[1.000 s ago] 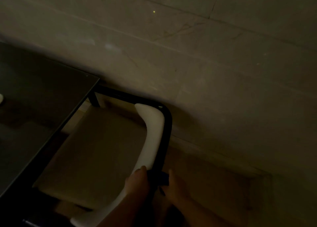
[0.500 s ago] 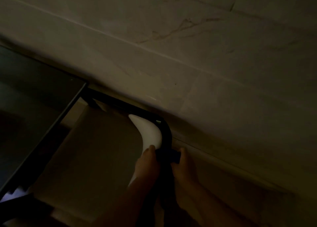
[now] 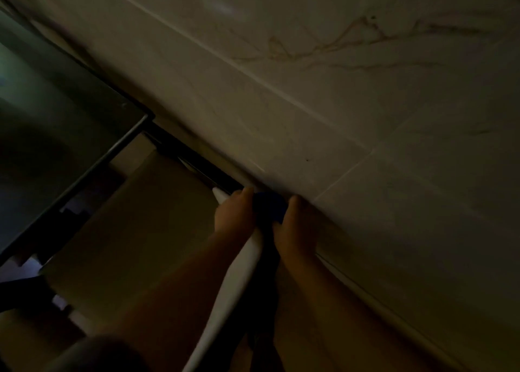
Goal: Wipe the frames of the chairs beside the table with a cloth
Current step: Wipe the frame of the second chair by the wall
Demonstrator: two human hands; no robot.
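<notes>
The scene is very dim. A chair with a pale seat point(image 3: 135, 231), a white backrest point(image 3: 239, 276) and a black tubular frame point(image 3: 197, 162) stands pushed under a dark glass table point(image 3: 56, 124). At the frame's far corner a blue cloth point(image 3: 268, 205) is wrapped over the tube. My left hand point(image 3: 233, 212) grips it from the seat side, and my right hand point(image 3: 292, 225) grips it from the wall side. The frame's corner is hidden beneath the cloth and both hands.
A marble-patterned tiled wall point(image 3: 365, 104) runs right behind the chair, almost touching the frame. Its pale skirting point(image 3: 380, 301) runs along the floor. The table's black edge point(image 3: 92, 166) overhangs the seat on the left.
Both hands slid the cloth along the frame away from me, from the back rail up to the far rounded corner. The camera moved closer and tilted toward the wall.
</notes>
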